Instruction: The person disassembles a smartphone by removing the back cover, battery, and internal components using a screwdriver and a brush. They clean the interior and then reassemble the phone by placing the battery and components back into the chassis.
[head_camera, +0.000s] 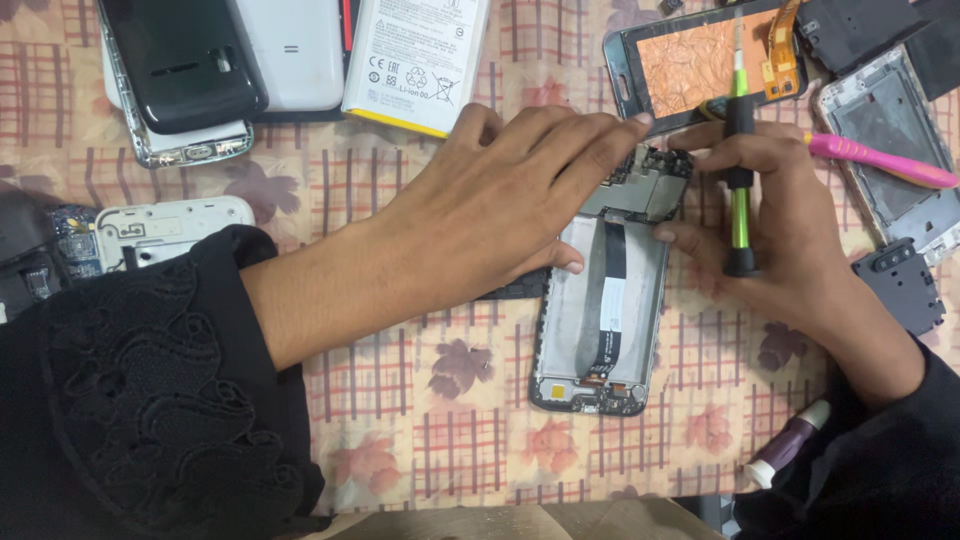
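Floral-and-check patterned cloth (460, 440) covers the work surface, scattered with phone parts around an opened black-framed smartphone chassis (600, 310) lying back-up, its long axis running away from the person, a black-and-white flat ribbon cable (610, 290) down its middle. At the chassis's far end sits a grey metal-shielded circuit board (645, 185), and both hands meet there. The left hand (500, 205) lies flat across the chassis's upper left edge, fingers stretched and unclenched, fingertips (625, 125) pressing near the board, thumb resting on the frame. The right hand (775, 225) comes from the chassis's right side, fingers closed around a green-and-black precision screwdriver (740, 190) held roughly upright beside the board's right edge; its tip is hidden, so contact cannot be confirmed. The right hand's tool is the nearer to the board. Beyond the chassis's far end lies a detached display panel with a copper-coloured back (700, 65); to its far right, a pink plastic pry tool (880, 160) crosses a silver phone frame (890, 150). Far left of the chassis rest a white rectangular battery (420, 60) and a glossy black back cover (185, 60).
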